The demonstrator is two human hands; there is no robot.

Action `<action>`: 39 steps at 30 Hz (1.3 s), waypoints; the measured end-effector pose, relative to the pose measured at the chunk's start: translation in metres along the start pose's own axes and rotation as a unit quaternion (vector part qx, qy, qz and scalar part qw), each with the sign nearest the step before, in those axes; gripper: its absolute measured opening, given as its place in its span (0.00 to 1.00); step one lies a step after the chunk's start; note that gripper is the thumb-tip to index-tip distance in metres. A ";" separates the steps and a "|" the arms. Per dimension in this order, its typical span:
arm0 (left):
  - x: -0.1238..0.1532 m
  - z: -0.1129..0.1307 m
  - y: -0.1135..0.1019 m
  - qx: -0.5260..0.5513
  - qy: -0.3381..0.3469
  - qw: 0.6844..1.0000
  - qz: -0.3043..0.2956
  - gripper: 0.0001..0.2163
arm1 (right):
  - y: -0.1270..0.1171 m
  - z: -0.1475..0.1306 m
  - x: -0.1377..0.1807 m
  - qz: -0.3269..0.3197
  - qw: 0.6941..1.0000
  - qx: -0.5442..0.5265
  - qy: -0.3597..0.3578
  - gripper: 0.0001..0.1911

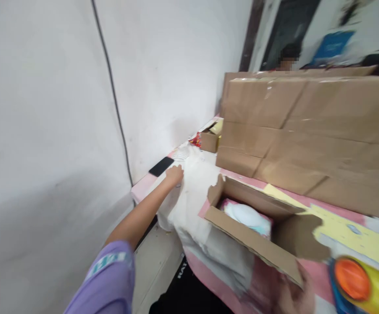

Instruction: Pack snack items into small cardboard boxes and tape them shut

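Observation:
My left hand reaches out over the white cloth on the table, its fingers curled closed. What it holds, if anything, is hidden; a black phone lies just beyond it on the left. At the bottom right, my right hand is blurred but wraps the near lower corner of an open cardboard box. Inside that box lies a white and pink bundle, apparently cloth or a soft packet.
A tall cardboard panel stands across the table, with a person's head behind it. Farther back sit a small carton and a red packet. Yellow sheets and a yellow cylinder with an orange end lie at right.

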State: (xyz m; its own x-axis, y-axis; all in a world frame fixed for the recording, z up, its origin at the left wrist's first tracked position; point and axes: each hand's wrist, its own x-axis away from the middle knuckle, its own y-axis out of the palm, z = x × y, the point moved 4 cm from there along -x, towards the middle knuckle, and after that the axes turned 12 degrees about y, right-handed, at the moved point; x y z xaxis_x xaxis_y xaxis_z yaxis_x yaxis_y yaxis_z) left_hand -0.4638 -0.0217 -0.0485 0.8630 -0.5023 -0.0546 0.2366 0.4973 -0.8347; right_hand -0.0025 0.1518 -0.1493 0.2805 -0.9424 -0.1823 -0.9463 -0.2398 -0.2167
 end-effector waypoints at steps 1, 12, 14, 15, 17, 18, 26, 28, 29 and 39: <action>0.021 0.016 0.005 0.035 0.043 0.998 -0.008 0.18 | 0.001 -0.006 0.003 0.013 1.000 -0.009 -0.018 0.28; 0.143 0.096 0.064 0.532 0.204 0.819 -0.067 0.31 | 0.019 -0.009 0.011 -0.052 0.989 0.042 -0.135 0.34; 0.144 0.098 0.068 0.553 0.197 0.807 -0.059 0.32 | 0.020 -0.010 0.011 -0.055 0.989 0.044 -0.130 0.34; 0.145 0.097 0.069 0.557 0.187 0.807 -0.056 0.32 | 0.020 -0.010 0.012 -0.059 0.990 0.040 -0.124 0.33; 0.147 0.092 0.072 0.554 0.164 0.815 -0.050 0.33 | 0.021 -0.009 0.012 -0.065 0.991 0.032 -0.116 0.34; 0.148 0.089 0.074 0.545 0.157 0.822 -0.046 0.33 | 0.021 -0.008 0.012 -0.066 0.991 0.027 -0.116 0.34; 0.157 0.069 0.079 0.433 0.162 0.886 -0.032 0.30 | 0.018 -0.006 0.012 -0.071 0.991 0.022 -0.114 0.36; 0.158 0.069 0.078 0.434 0.160 0.886 -0.031 0.28 | 0.017 -0.011 0.012 -0.070 0.990 0.029 -0.117 0.36; 0.158 0.071 0.075 0.436 0.161 0.885 -0.031 0.28 | 0.016 -0.013 0.012 -0.070 0.990 0.027 -0.119 0.36; 0.115 0.147 -0.011 0.051 0.476 0.878 0.000 0.13 | 0.015 -0.022 0.011 -0.070 0.990 0.017 -0.121 0.35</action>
State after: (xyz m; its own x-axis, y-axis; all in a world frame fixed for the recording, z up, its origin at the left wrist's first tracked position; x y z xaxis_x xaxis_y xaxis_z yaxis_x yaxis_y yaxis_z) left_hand -0.3013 0.0190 0.0353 0.1114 -0.8415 -0.5286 0.3170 0.5342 -0.7837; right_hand -0.0171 0.1329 -0.1336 0.4430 -0.8158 -0.3717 -0.8906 -0.3529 -0.2869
